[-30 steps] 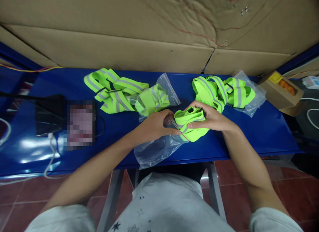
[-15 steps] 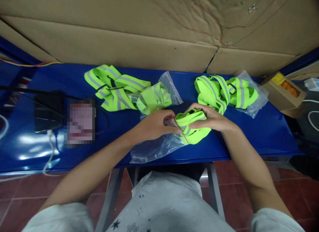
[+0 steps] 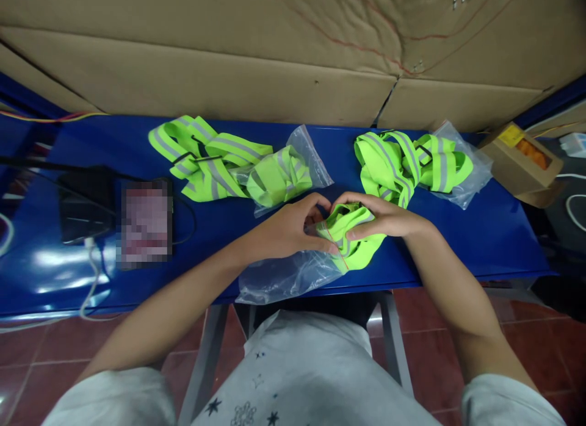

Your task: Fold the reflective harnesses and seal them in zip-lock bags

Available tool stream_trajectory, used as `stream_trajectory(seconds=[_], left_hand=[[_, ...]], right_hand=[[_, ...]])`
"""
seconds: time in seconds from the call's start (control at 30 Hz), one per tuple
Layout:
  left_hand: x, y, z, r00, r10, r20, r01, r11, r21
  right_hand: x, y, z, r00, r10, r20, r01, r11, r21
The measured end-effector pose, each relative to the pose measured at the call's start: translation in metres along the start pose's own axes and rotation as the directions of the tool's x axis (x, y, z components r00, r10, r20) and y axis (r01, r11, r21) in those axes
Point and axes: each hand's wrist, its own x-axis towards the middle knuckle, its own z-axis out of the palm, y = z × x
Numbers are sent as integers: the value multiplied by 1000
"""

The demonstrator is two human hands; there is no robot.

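closest is a pale grey-green cloth shirt (image 3: 293, 371) printed with dark stars, above glossy red square floor tiles (image 3: 425, 353) and two straight grey legs (image 3: 204, 359). at the near edge of a smooth, shiny blue tabletop (image 3: 480, 249) lies a crinkled clear plastic bag with a red line at its mouth (image 3: 284, 276), its body limp and flat. the left hand (image 3: 286, 231) grips this bag by the mouth, thumb in front, fingers curled behind. the right hand (image 3: 389, 217) grasps a rounded, coiled bundle of neon yellow-green webbing with a grey stripe (image 3: 350, 221) – fingers over the top, thumb across the front. the bundle's left end meets the bag's mouth; how far in it sits, i cannot tell.

farther back lie two looser heaps of the same flat, woven strap: a left heap with black buckles (image 3: 220, 157), running up to a second clear bag (image 3: 315, 163), and a right heap (image 3: 389, 163), beside a third clear bag (image 3: 478, 169). that makes three bags in all.

at the far right stands one brown cardboard box with an orange patch (image 3: 517, 163); at the left, one boxy black device (image 3: 85, 206) with a white cable (image 3: 94, 285). behind everything rise creased brown cardboard panels (image 3: 206, 60) – thin red wires (image 3: 366, 47) trail over them.
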Motion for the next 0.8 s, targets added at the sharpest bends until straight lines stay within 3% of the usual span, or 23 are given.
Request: stream_trajectory(seconds=[0.2,0.37,0.53,0.67,0.8], left_hand=[[-2,5,-7,987,69,-143,-27,960,279],[-5,-2,4,975,192,-114,-94,815,572],[-6,-10,21,967,227,-118,-36,578,815],[-5,-9,26,960,255,-113,-9,433,901],[-3,-11,35,939,315,-141,33,325,945]], right_hand=[[6,3,14,945,-119,-304,76,986,-152],[11,5,26,852,-205,-481,98,966,-238],[15,11,35,829,-251,-500,120,953,-279],[16,12,35,840,-247,-483,109,949,-297],[18,14,41,806,-222,-549,80,959,-271]])
